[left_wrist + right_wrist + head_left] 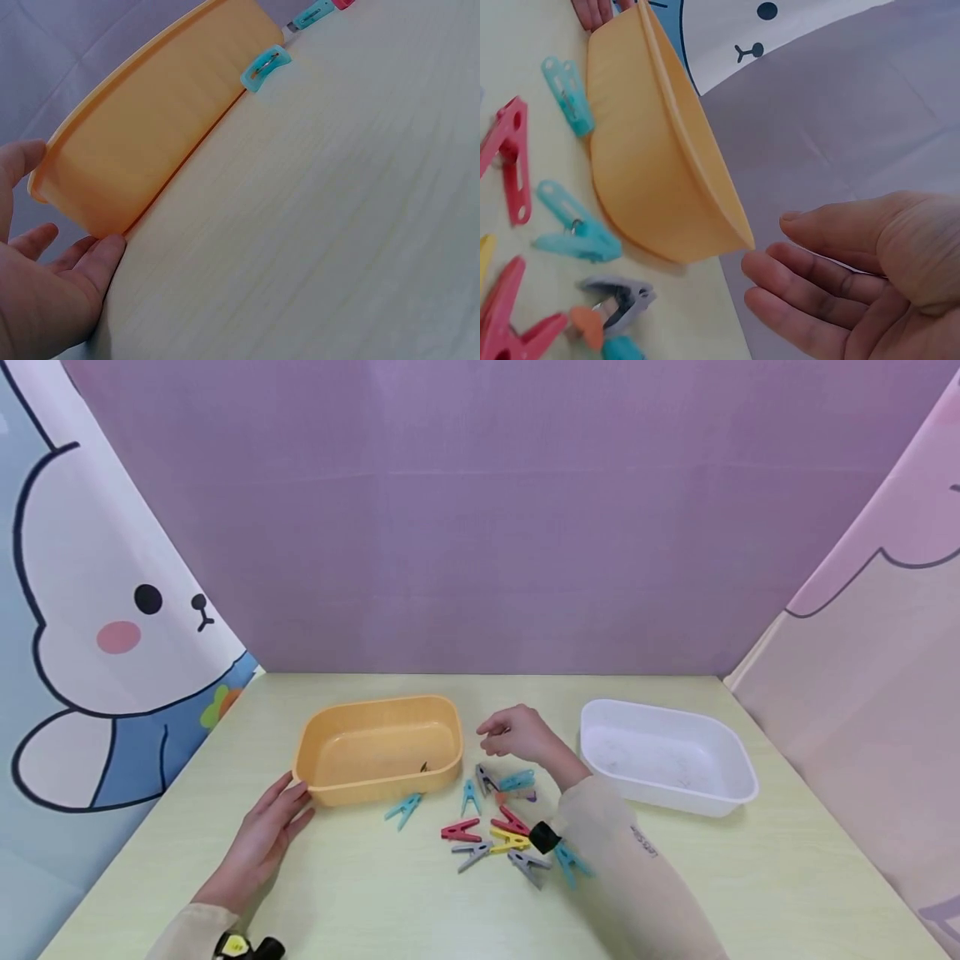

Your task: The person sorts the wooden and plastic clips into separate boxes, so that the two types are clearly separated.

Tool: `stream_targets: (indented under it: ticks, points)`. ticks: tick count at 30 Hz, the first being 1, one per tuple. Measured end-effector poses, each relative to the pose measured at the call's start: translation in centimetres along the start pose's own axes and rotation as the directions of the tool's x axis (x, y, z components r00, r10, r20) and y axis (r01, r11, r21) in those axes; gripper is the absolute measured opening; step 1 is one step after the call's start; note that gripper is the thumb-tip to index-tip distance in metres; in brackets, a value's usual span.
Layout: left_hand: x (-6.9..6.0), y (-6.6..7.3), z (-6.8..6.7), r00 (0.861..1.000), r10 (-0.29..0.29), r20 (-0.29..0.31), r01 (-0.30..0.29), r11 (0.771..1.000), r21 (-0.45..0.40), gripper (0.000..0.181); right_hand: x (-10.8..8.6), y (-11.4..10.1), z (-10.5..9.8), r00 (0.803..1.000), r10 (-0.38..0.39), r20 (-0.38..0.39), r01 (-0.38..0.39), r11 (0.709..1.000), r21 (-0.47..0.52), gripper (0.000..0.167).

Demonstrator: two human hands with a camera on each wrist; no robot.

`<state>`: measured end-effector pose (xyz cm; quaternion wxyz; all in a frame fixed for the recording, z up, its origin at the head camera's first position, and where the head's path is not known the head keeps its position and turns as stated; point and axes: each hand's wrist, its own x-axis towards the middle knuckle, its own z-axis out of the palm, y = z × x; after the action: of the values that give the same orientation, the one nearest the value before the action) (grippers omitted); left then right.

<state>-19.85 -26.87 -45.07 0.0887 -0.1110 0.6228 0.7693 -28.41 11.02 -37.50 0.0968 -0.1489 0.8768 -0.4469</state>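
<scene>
My left hand (266, 835) rests against the near left corner of a yellow-orange plastic basin (375, 789). In the left wrist view, one finger touches the rim and other fingertips lie low against the wall. Right of that basin, my right hand (521, 733) hovers with loosely bent fingers and nothing between them. Below it lie several clothespins: a grey clothespin (483, 778), a teal clothespin (470, 796), a red clothespin (461, 831) and a yellow clothespin (510, 841) among them. Another teal clothespin (405, 810) lies by the basin's front wall. A small dark thing (424, 767) inside is too small to identify.
A white plastic basin (667, 789) stands at the right, behind my right forearm. All of this is on a pale wooden table (360, 893). A purple backdrop (487, 527) rises at the table's far edge, with cartoon-printed sheets on both sides.
</scene>
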Motion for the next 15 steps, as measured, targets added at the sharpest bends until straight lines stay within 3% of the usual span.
stream_targets:
  ticks: [6, 15]
  points:
    - [0.0, -0.2, 0.0, 1.000, 0.005, -0.006, -0.005, 1.000, 0.014, 0.081, -0.7, 1.8, 0.0, 0.998, 0.040, 0.044, -0.039, 0.999, -0.027, 0.020]
    - [0.0, -0.1, 0.1, 1.000, -0.002, -0.014, 0.002, 1.000, -0.002, 0.081, -1.6, 4.2, 0.1, 0.994, 0.043, 0.097, -0.041, 0.999, -0.021, 0.019]
